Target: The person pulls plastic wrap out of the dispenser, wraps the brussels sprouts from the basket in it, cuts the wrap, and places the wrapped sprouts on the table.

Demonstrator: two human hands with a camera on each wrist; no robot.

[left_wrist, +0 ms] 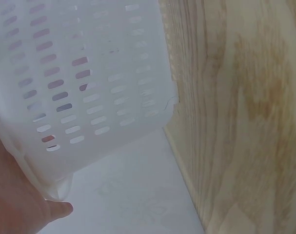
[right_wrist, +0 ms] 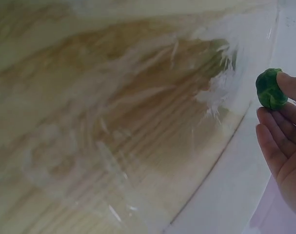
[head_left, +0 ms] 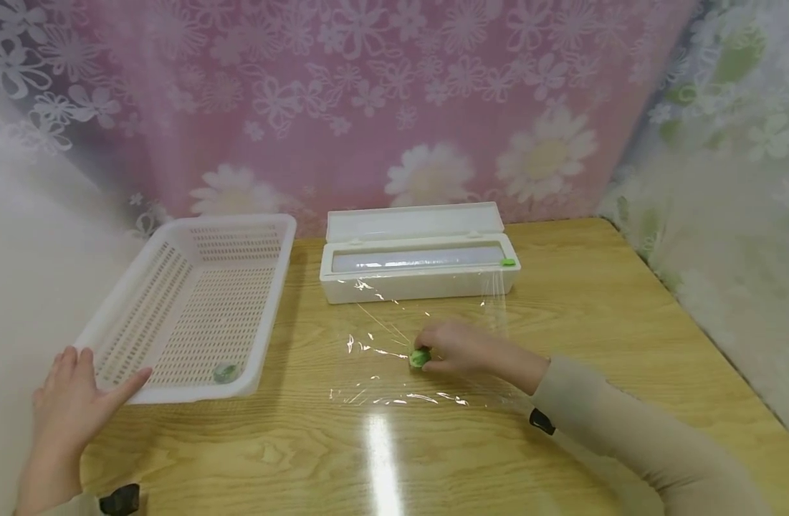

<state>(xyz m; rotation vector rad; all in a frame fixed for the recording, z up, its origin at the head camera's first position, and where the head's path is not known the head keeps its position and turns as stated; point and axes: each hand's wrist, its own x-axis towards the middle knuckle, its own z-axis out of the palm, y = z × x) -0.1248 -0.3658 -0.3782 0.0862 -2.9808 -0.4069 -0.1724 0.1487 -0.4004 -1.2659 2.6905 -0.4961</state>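
Note:
My right hand (head_left: pixel 461 351) pinches a small round green vegetable (head_left: pixel 420 357), like a Brussels sprout, between thumb and fingers. It is over a sheet of clear cling film (head_left: pixel 368 380) spread on the table. The film runs out from a white cling film dispenser box (head_left: pixel 420 288), whose lid stands raised and whose roll shows inside. At the left, my left hand (head_left: pixel 68 398) rests on the near left corner of a white plastic basket (head_left: pixel 274 308), thumb along the front rim. Inside the basket's near right corner lies a green piece (head_left: pixel 226 372), seemingly wrapped in film.
A wooden table (head_left: pixel 594 301) bears everything. Behind it hangs a pink flowered curtain (head_left: pixel 368 143), and a pale flowered cloth (head_left: pixel 742 251) borders the right side. A green slider (head_left: pixel 508 262) sits at the dispenser's right end.

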